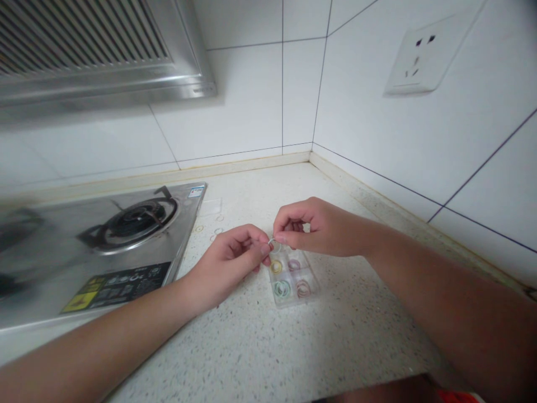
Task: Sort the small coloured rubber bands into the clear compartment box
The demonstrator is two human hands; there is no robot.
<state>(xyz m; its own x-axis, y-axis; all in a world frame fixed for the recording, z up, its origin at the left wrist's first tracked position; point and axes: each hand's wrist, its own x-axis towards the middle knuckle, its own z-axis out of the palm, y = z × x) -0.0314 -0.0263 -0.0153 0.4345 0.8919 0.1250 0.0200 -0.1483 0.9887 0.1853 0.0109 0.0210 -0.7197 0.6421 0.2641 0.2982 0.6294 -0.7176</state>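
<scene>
Thumb and fingers of my left hand [235,260] pinch one side of a small thin white ring-like band [272,242]. My right hand [321,226] pinches its other side, fingertips close to those of the left. Just below them, a clear plastic compartment box [293,304] lies on the counter, its far part partly covered by my hands. Inside are yellow rings [276,266], purple rings [294,265], pale green rings [282,289] and brownish-pink rings [303,289], each colour in its own compartment. What the bands are made of, I cannot tell.
Several loose rings [199,228] lie on the speckled counter [235,347] beyond my left hand, near a flat clear plastic piece [210,207]. A gas stove [184,224] stands at left, under a range hood [184,84]. Tiled walls meet behind; a socket [419,56] is at right.
</scene>
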